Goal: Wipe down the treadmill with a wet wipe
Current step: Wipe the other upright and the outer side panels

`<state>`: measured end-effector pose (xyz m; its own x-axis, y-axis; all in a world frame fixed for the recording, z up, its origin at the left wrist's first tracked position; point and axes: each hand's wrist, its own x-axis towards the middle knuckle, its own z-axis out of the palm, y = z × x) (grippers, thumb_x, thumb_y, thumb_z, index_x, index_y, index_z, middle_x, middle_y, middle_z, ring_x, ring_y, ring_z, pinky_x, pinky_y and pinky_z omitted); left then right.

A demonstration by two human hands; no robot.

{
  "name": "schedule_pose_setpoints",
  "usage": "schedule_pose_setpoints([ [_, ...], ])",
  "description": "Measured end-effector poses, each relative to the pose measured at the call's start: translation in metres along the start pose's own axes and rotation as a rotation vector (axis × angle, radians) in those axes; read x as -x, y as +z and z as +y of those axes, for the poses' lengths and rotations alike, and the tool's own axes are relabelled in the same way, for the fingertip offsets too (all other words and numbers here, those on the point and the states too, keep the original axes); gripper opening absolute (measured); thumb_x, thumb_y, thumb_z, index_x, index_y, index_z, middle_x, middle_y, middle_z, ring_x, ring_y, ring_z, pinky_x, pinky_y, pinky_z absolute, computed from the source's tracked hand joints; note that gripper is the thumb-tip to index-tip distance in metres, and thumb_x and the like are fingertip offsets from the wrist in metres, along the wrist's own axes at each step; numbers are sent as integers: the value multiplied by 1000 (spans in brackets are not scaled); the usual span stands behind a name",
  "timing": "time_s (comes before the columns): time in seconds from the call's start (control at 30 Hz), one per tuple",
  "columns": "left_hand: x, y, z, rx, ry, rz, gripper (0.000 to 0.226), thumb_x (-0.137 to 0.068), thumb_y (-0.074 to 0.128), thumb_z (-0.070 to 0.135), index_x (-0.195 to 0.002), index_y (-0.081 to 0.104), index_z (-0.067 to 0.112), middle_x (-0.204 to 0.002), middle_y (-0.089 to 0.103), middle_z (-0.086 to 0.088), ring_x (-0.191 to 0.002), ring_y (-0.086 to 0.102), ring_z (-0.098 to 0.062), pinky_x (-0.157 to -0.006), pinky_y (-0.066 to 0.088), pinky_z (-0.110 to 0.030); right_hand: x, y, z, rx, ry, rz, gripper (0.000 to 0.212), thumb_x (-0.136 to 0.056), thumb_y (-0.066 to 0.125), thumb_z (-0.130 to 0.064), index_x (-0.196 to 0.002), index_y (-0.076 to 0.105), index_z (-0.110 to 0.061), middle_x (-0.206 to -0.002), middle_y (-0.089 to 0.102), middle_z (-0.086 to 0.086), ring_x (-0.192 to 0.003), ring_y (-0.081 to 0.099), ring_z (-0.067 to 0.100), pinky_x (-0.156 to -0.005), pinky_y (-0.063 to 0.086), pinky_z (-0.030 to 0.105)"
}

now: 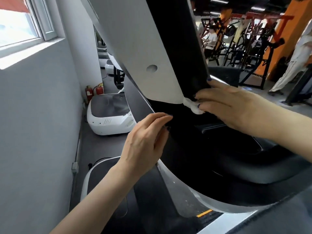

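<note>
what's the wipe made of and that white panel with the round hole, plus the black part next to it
Wet wipe: looks like thin nonwoven cloth, white, crumpled into soft folds.
White panel: probably moulded plastic or painted metal, smooth satin finish with soft glare.
Black part: likely matte plastic, dull, hardly any reflection.

The treadmill (194, 166) console is smooth black plastic with a dull sheen. Above it, the upright's side panel (143, 48) is matt white plastic, and the strip beside that is matt black. Against the strip's lower end, the wet wipe (194, 106) is soft, crumpled white cloth-like paper. Left of the treadmill, the wall (33, 115) is matt grey paint, and the fire extinguishers (93, 92) are glossy red metal.
</note>
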<state>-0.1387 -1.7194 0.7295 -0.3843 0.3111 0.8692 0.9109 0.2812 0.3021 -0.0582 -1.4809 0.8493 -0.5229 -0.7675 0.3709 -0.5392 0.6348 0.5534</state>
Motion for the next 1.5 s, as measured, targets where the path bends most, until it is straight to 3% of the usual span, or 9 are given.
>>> schedule_pose_setpoints([
  [0.1,-12,8,26,41,-2,8,25,-97,59,9,-119,69,2,-121,67,-5,-104,66,-13,-94,52,-21,19,0,7,8,94,158,19,-100,50,1,-104,68,-3,-103,67,14,-100,62,24,-123,26,46],
  [0.23,-33,34,60,45,-67,18,34,-93,70,7,-126,66,8,-121,64,5,-99,64,-2,-90,53,-18,50,2,23,-72,142,274,24,-102,56,-12,-92,75,-3,-92,70,10,-84,67,20,-115,33,61],
  [0.47,-76,103,123,16,-154,-29,33,-89,72,18,-122,69,17,-108,67,14,-92,65,0,-83,44,-6,117,2,77,-324,178,290,17,-96,60,-17,-96,75,-7,-93,67,4,-91,57,3,-110,34,66],
  [0.7,-121,169,153,-86,-160,-111,14,-84,79,13,-95,77,21,-79,60,24,-71,56,10,-68,39,-3,179,-1,128,-366,224,332,12,-89,72,-8,-100,71,-2,-95,70,6,-89,65,16,-106,40,65],
  [0.8,-142,193,158,-112,-176,-171,10,-85,77,12,-86,75,22,-71,62,18,-66,53,9,-66,39,-4,202,-2,149,-395,289,311,18,-90,71,-8,-106,71,1,-99,69,11,-92,67,24,-95,50,57],
  [0.93,-165,229,166,-34,-210,-288,15,-86,76,11,-96,72,22,-83,66,16,-73,57,8,-68,39,-4,236,-7,170,-470,436,301,17,-89,70,-7,-104,73,1,-97,68,10,-91,66,25,-80,53,44],
  [1.07,-183,268,180,5,-239,-425,30,-85,77,15,-109,70,30,-95,70,21,-85,63,3,-72,44,-8,274,-12,189,-447,524,310,13,-87,69,-10,-98,73,-4,-92,68,6,-86,64,23,-80,51,40],
  [1.2,-210,317,203,43,-233,-497,27,-83,82,25,-107,71,31,-95,71,19,-85,64,0,-74,47,-9,323,-17,217,-434,590,299,11,-88,70,-13,-96,72,-7,-90,67,4,-84,63,21,-77,50,37],
  [1.5,-265,494,272,85,-234,-514,22,-84,81,35,-103,73,30,-93,72,17,-86,62,5,-72,44,-3,476,-17,329,-481,633,222,11,-85,73,-10,-95,70,-10,-92,66,3,-87,63,17,-80,50,27],
])
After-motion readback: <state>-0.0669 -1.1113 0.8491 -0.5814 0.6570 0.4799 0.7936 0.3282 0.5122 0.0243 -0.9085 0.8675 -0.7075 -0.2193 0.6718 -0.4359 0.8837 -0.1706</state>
